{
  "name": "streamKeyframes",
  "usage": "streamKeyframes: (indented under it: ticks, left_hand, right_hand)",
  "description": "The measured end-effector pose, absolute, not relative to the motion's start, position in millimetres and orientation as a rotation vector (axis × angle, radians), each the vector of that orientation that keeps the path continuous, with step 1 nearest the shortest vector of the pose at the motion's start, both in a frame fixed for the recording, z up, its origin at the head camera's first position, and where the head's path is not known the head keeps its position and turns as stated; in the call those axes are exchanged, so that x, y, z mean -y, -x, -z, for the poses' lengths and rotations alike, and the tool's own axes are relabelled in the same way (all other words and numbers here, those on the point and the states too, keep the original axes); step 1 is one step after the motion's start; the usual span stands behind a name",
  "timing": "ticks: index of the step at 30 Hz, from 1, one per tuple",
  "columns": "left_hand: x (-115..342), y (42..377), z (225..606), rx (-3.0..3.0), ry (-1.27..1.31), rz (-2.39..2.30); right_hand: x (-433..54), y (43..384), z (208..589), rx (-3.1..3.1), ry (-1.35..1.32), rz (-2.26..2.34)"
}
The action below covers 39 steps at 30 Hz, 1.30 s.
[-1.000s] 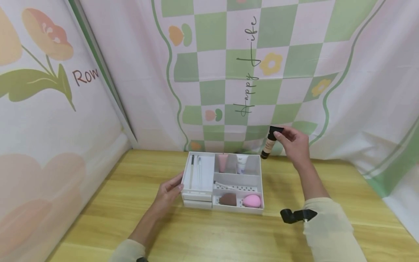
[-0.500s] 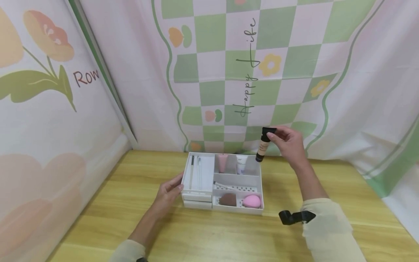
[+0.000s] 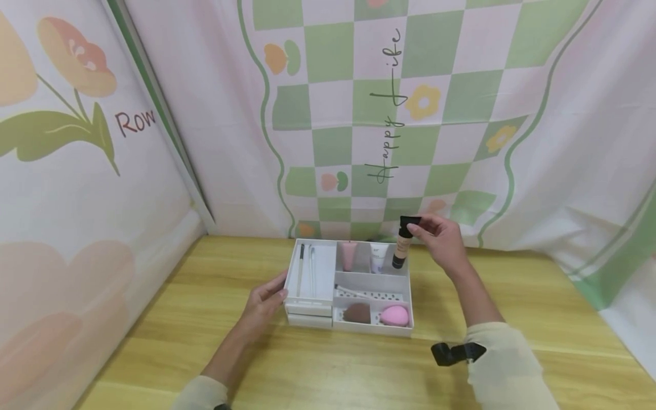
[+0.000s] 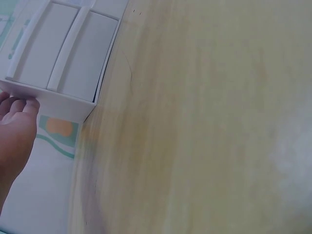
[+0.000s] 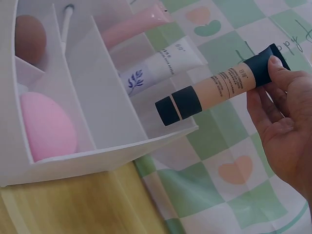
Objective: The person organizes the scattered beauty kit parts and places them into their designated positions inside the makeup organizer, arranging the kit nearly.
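My right hand (image 3: 445, 244) pinches a tube of foundation (image 5: 219, 87) by its flat black end, thumb on one face and fingers behind. The beige tube hangs cap down, tilted, over the back right compartment of a white makeup organizer (image 3: 371, 331). Its black cap overlaps that compartment in the head view. Beside it, in the back row, stand a white tube (image 5: 163, 66) and a pink tube (image 5: 139, 22). My left hand (image 3: 261, 302) rests its fingers against the organizer's left side wall, close to two small front drawers (image 4: 63, 53).
A pink makeup sponge (image 3: 394, 315) and a brown one (image 3: 356, 312) sit in the front compartments. A thin white-handled tool (image 3: 351, 291) lies in the middle one. Thin brushes (image 3: 300, 270) lie on the left top. A patterned curtain (image 3: 333, 142) hangs behind the wooden table (image 3: 328, 370).
My right hand has brought the foundation tube leftward and then down, from beyond the organizer's right edge to over its back right compartment. The left hand and the organizer have stayed put.
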<state>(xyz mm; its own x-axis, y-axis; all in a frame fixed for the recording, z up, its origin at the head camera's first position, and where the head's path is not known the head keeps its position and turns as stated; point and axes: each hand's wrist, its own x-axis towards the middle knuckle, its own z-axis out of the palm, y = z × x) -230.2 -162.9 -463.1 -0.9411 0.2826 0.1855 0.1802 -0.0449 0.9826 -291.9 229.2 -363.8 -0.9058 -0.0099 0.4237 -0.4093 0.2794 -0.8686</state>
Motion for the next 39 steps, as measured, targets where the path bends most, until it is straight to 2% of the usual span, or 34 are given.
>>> streamKeyframes:
  ticks: [21,39]
  left_hand:
    - [164,233,466,-2.021,-0.510,-2.183]
    - [162,230,463,-2.002,-0.491,-2.218]
  right_hand:
    - [-230,287,405,2.335,-0.323,-1.530]
    - [-235,289,414,2.432,-0.357,-1.531]
